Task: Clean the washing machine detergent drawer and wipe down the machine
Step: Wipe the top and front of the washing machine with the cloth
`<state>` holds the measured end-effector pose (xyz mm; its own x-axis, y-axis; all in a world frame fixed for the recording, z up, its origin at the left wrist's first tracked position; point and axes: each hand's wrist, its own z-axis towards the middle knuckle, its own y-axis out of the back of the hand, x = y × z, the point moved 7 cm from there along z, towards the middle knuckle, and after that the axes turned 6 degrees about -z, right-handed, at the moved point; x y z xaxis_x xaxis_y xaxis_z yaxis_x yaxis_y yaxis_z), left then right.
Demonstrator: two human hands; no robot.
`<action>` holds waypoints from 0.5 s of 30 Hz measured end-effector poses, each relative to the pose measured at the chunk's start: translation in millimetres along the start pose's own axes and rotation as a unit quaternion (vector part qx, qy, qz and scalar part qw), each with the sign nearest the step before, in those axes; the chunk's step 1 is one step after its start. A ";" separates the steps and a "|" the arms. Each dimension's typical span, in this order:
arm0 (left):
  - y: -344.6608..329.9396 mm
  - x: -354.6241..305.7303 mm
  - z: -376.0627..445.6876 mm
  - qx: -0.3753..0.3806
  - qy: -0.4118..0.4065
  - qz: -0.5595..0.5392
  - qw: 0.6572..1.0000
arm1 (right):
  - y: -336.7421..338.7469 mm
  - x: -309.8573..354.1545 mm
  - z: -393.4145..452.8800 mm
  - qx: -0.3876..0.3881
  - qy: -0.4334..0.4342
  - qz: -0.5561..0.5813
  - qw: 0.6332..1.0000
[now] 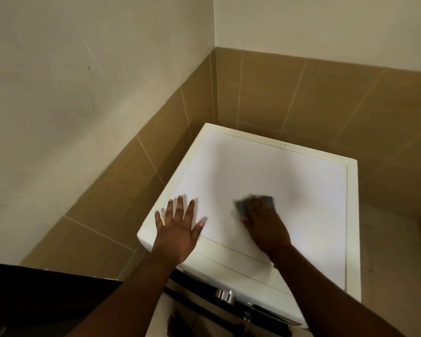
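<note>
Both forearms reach in from the bottom edge over the washing machine (265, 171) in the tiled corner. Left hand (178, 224) lies spread flat near the lid's front-left corner, bracing. Right hand (265, 224), motion-blurred, presses a blue cloth (243, 206) mid-lid; finger position unclear. Leaning hard on a damp lid risks the bracing palm sliding.

We see a dim, warm-lit corner; the washing machine top (265, 171) is brightest. The right hand (265, 224) and its cloth (243, 206) smear with motion blur. Wall lines bow toward the edges.
</note>
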<state>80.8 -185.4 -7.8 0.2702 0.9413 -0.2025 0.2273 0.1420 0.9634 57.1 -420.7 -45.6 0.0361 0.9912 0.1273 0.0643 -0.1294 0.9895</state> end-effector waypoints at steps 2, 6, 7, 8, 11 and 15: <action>-1.8 4.0 2.9 0.002 0.000 -0.007 1.000 | -2.1 4.4 5.8 -0.003 -0.071 0.012 0.997; -3.3 15.6 13.9 0.006 -0.013 0.011 1.000 | -3.7 44.2 14.5 0.013 0.039 0.033 0.999; -3.7 19.7 17.1 0.011 -0.015 0.022 1.000 | 1.2 27.7 21.7 -0.010 -0.047 0.048 0.998; -4.1 26.4 20.5 0.017 -0.017 0.033 0.999 | 2.9 20.6 24.3 -0.012 -0.122 0.051 0.991; -5.0 46.1 33.0 0.029 -0.031 0.041 0.998 | -5.1 71.7 31.5 -0.003 -0.026 0.007 1.000; -0.3 74.0 51.7 0.039 -0.057 0.037 0.997 | 2.0 70.2 45.3 -0.022 -0.131 0.012 0.991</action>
<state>149.1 -131.7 -32.1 0.3917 0.9070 -0.1548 0.2739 0.0457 0.9607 104.9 -352.6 -37.8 0.2955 0.9458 0.1350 0.0169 -0.1464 0.9891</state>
